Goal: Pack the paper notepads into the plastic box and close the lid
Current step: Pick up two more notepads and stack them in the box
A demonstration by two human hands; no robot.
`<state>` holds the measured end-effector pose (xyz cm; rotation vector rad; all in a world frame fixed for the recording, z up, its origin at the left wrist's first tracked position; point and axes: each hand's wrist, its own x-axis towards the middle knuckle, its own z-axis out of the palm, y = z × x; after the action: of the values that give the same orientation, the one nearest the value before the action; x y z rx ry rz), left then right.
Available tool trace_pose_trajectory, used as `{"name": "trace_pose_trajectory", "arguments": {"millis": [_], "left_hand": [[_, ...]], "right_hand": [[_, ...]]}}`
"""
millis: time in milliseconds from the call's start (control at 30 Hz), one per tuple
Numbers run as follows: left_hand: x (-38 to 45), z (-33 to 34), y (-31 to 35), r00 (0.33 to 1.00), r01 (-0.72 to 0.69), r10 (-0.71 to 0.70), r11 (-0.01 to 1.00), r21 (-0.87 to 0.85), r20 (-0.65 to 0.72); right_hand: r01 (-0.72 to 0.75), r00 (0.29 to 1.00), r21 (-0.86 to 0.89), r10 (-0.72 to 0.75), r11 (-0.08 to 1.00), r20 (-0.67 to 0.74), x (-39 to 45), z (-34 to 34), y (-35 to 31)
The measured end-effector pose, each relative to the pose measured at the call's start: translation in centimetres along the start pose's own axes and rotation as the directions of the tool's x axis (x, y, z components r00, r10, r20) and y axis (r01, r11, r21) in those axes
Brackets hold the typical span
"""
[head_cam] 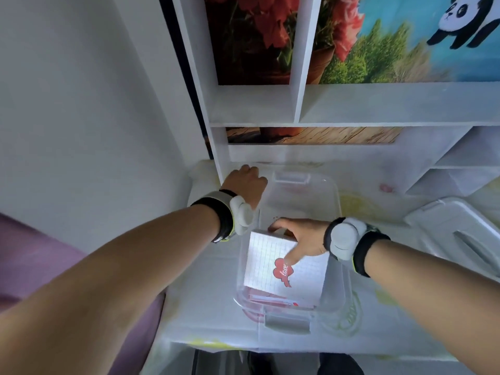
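A clear plastic box [334, 201] stands on the table in front of me. Inside its near half, a white grid-paper notepad [266, 263] with a red "love" cloud print sits tilted on top of other notepads [270, 299] with red edges. My right hand [300, 239] grips the top notepad, fingers over its far edge and thumb on its face. At the box's far left corner, my left hand [247, 185] is curled against the outside wall. The box's lid [457, 228] lies apart on the table at the right.
A white shelf unit [392, 104] with picture backing rises just behind the box. A white wall is at the left, and a purple cushion [35, 255] sits low left. The table carries a pale patterned cloth [216, 315].
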<state>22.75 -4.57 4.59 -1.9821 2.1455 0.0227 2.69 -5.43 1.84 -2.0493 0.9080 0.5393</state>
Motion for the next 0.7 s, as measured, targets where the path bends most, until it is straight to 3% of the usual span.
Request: {"name": "trace_pose_trajectory", "arguments": {"millis": [133, 300, 433, 567, 700], "left_hand": [[-1.6, 1.8, -0.4, 0.999, -0.016, 0.016, 1.0, 0.001, 0.03], [-1.8, 2.0, -0.2, 0.999, -0.026, 0.026, 1.0, 0.007, 0.019], [-0.1, 0.6, 1.4, 0.997, -0.064, 0.065, 0.998, -0.013, 0.036], [3.2, -1.8, 5.2, 0.991, -0.132, 0.132, 0.99, -0.051, -0.006], [7.1, -3.9, 11.3, 0.978, -0.204, 0.198, 0.971, -0.122, -0.058]], "right_hand": [[0.045, 0.997, -0.103, -0.039, 0.994, 0.06, 2.0, 2.6, 0.0], [-0.053, 0.997, -0.337, 0.032, 0.94, -0.067, 2.8, 4.3, 0.3], [-0.039, 0.98, -0.29, -0.021, 0.956, -0.198, 0.8, 4.2, 0.2], [0.024, 0.882, -0.182, -0.107, 0.983, -0.46, -3.0, 0.8, 2.3], [-0.027, 0.745, -0.015, 0.01, 1.0, -0.667, -7.8, -3.0, 7.9]]}}
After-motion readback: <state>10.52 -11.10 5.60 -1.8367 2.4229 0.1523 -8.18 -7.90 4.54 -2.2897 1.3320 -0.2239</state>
